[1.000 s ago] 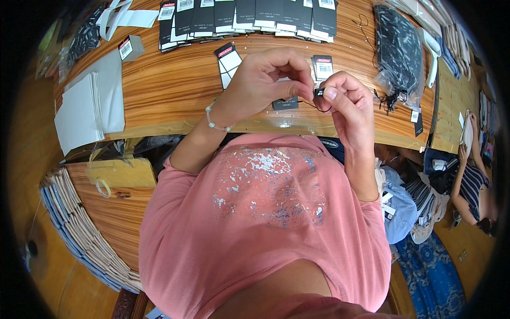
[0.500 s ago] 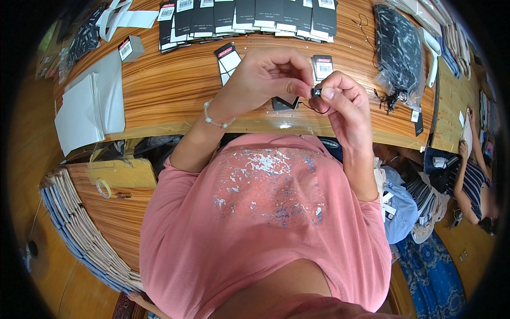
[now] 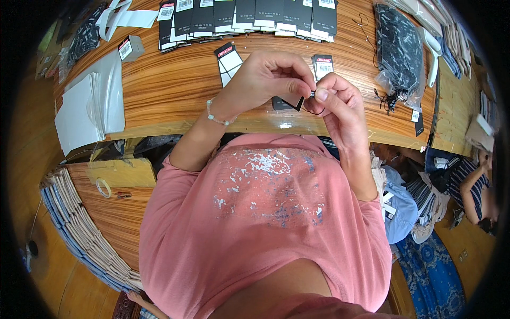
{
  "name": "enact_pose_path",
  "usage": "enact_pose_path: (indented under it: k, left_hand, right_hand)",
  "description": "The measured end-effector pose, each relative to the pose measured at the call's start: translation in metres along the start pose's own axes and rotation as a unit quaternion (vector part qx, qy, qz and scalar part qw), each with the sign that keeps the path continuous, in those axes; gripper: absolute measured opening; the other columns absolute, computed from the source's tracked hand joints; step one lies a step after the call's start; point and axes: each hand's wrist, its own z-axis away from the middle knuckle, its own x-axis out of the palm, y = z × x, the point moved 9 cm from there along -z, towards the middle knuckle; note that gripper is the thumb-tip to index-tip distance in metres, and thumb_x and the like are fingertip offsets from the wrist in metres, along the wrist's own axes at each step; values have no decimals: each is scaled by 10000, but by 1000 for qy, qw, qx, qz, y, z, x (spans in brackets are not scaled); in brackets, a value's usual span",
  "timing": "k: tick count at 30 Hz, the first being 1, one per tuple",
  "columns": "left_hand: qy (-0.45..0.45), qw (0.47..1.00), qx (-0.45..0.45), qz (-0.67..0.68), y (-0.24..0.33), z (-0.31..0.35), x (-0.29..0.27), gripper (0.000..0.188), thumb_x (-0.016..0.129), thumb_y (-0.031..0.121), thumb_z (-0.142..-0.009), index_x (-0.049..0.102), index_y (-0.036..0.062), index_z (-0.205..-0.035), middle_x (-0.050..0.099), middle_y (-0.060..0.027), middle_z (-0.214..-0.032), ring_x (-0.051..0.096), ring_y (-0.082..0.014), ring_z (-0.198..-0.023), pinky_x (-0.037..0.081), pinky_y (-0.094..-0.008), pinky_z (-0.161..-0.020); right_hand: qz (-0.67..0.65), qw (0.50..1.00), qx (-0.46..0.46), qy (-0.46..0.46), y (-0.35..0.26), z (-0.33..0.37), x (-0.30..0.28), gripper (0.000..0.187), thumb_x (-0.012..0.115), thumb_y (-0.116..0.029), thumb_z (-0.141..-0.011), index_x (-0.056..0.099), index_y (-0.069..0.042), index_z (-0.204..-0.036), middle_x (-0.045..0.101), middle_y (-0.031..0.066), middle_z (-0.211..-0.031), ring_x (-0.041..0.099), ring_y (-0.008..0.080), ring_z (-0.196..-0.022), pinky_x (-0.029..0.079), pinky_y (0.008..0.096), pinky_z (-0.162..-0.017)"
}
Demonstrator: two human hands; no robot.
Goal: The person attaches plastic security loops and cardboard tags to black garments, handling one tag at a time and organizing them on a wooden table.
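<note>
My left hand [image 3: 279,82], with a beaded bracelet at its wrist, pinches thumb and fingers together over the table; they seem to close on the end of a thin black string [image 3: 317,112]. My right hand [image 3: 342,101] grips a small black string fastener [image 3: 312,94] between thumb and forefinger. Both hands' fingertips meet at this fastener. The string loops below it toward a black hang tag [image 3: 294,103], partly covered by my left hand. Another black card [image 3: 279,103] lies beneath it. A black-and-white tag [image 3: 229,63] and a small tag stack [image 3: 323,66] flank my hands.
Rows of black hang tags [image 3: 245,21] line the table's far side. At right are a bag of black strings [image 3: 398,48] and a white handheld tool [image 3: 431,56]. White sheets [image 3: 85,109] and a small box [image 3: 130,49] lie left. A co-worker [image 3: 470,186] handles something at far right.
My right hand has shifted slightly left, bringing the fastener against my left fingertips, and less of it shows. The string loop has tightened. The co-worker's arms and the item there have moved.
</note>
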Motion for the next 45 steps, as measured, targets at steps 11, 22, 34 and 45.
enact_pose_path:
  k: [11,22,34,45]
  left_hand:
    - [10,998,-39,45,-2,-5,1,107,609,62,-806,614,-31,-860,598,-52,-781,584,-95,-686,492,-205,-617]
    - [49,998,-16,19,-7,-4,3,94,586,45,-820,608,-32,-868,609,-46,-804,586,-90,-704,480,-191,-634]
    - [11,930,94,-357,12,-8,24,780,733,302,-671,321,65,-1290,472,-102,-1187,449,-216,-1128,347,-342,-944]
    - [-87,978,6,190,2,-10,17,473,437,160,-853,282,-12,-1266,482,-200,-1156,593,-230,-883,454,-309,-806]
  right_hand:
    - [-45,999,-10,-9,-4,-3,-5,67,576,-66,-812,552,-4,-800,561,34,-668,521,82,-617,407,196,-573]
    - [-32,999,-9,11,-2,-5,-11,74,582,-76,-814,555,-7,-812,559,27,-670,522,81,-623,406,185,-582]
    - [188,977,-98,38,-61,-19,-8,83,599,-79,-800,572,-7,-829,561,18,-589,491,67,-536,375,195,-558]
    - [366,924,-110,33,-91,-36,10,118,640,-89,-781,585,4,-829,484,-59,-543,363,-4,-512,262,174,-481]
